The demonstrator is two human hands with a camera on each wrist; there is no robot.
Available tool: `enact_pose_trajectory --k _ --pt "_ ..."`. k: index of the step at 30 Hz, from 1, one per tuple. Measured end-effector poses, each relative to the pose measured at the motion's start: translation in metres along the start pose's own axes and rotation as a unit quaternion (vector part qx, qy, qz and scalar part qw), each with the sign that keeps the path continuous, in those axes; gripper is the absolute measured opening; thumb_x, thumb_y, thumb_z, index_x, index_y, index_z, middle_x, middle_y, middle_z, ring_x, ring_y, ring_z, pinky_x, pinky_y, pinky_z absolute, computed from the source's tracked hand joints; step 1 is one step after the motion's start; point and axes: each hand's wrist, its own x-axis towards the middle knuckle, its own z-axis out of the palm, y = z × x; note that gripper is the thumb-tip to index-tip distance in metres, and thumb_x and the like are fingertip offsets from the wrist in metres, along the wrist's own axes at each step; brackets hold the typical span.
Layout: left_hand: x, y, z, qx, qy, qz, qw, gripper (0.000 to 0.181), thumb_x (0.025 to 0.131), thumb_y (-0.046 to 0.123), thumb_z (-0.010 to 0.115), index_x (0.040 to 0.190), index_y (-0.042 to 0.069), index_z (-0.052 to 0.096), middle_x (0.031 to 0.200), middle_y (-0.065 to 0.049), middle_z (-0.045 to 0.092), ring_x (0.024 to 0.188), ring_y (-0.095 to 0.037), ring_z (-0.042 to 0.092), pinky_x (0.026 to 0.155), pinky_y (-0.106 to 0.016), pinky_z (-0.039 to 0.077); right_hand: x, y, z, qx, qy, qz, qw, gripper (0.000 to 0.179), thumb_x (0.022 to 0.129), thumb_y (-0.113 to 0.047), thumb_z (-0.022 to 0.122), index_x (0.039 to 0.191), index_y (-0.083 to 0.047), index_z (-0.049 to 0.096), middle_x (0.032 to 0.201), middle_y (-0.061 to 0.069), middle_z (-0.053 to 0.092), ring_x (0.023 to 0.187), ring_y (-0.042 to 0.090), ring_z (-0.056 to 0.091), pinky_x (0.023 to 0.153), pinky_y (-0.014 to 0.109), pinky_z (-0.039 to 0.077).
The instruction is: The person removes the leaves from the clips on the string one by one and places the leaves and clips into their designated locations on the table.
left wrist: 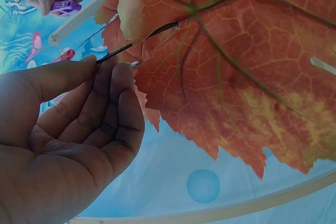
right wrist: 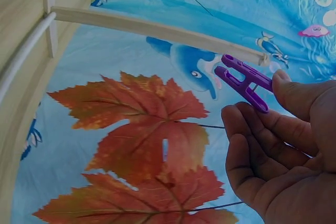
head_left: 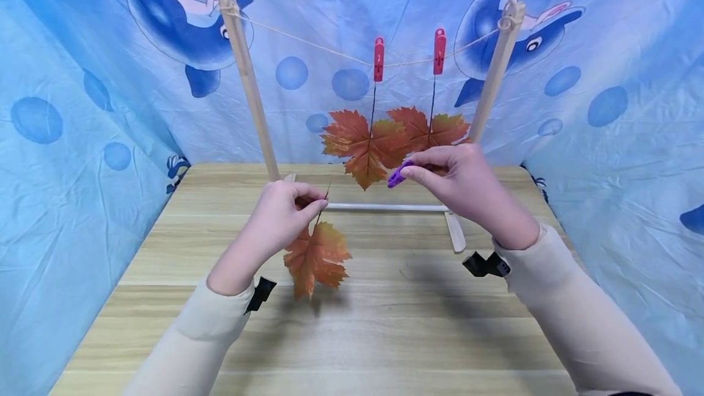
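My left hand [head_left: 288,211] pinches the thin dark stem of an orange maple leaf [head_left: 318,260], which hangs below the fingers over the table. In the left wrist view the leaf [left wrist: 236,61] fills much of the picture, its stem between thumb and fingertips. A purple clothespin [right wrist: 244,83] is pinched between thumb and fingers of my right hand [head_left: 467,185]. Behind that hand, two more leaves hang by their stems from a string [head_left: 308,40]: one leaf [head_left: 365,145] under a red clothespin [head_left: 379,58], the other [head_left: 431,127] under a second red clothespin [head_left: 439,52].
The string runs between a left wooden post [head_left: 250,84] and a right wooden post [head_left: 497,72]. A white rod [head_left: 387,207] joins their bases low over the wooden table [head_left: 385,335]. Blue cloth [head_left: 60,200] with printed dolphins stands around the back and sides.
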Motion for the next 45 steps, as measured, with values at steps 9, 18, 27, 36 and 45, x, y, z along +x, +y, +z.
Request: enact_pose_trajectory --k 9,18,27,36,45 --pt "-0.003 -0.004 0.007 0.008 -0.026 -0.002 0.9996 0.006 0.094 0.006 0.074 0.093 0.007 0.080 0.083 0.002 0.073 0.073 -0.013 0.065 0.067 -0.035 0.054 -0.015 0.016 0.011 -0.001 -0.018 0.041 0.9990 0.014 0.094 -0.026 0.077 0.102 -0.016 0.081 0.081 -0.010 0.071 0.051 0.016 0.045 0.044 0.029 0.033" --pt "-0.005 -0.012 0.014 0.019 -0.060 -0.012 0.9980 0.007 0.095 0.005 0.072 0.094 0.004 0.079 0.082 0.001 0.072 0.073 -0.012 0.065 0.068 -0.034 0.054 -0.023 0.026 0.021 0.036 -0.027 0.094 0.9946 0.019 0.092 -0.027 0.079 0.104 -0.012 0.081 0.087 -0.005 0.074 0.068 0.015 0.064 0.052 0.029 0.048" --pt "-0.007 -0.019 0.022 0.031 -0.094 -0.009 0.9951 0.008 0.093 0.004 0.072 0.091 0.006 0.079 0.079 0.004 0.070 0.071 -0.011 0.063 0.068 -0.033 0.053 -0.032 0.037 0.031 0.071 -0.038 0.125 0.9889 0.021 0.085 -0.033 0.086 0.099 -0.018 0.081 0.087 -0.006 0.074 0.075 0.015 0.069 0.064 0.033 0.057" --pt "-0.007 -0.028 0.032 0.039 -0.106 -0.005 0.9936 0.008 0.091 0.001 0.073 0.086 0.004 0.078 0.075 0.004 0.068 0.070 -0.010 0.062 0.067 -0.033 0.053 -0.039 0.052 0.045 0.091 -0.029 0.116 0.9886 0.021 0.084 -0.032 0.086 0.098 -0.018 0.080 0.089 -0.005 0.072 0.078 0.014 0.069 0.068 0.032 0.058" --pt "-0.006 -0.039 0.044 0.037 -0.122 -0.033 0.9912 0.007 0.092 0.002 0.073 0.088 0.004 0.078 0.077 0.002 0.069 0.071 -0.011 0.062 0.068 -0.033 0.054 -0.044 0.066 0.054 0.117 -0.026 0.135 0.9836 0.025 0.083 -0.030 0.088 0.099 -0.013 0.080 0.088 -0.004 0.074 0.078 0.016 0.071 0.068 0.032 0.058"
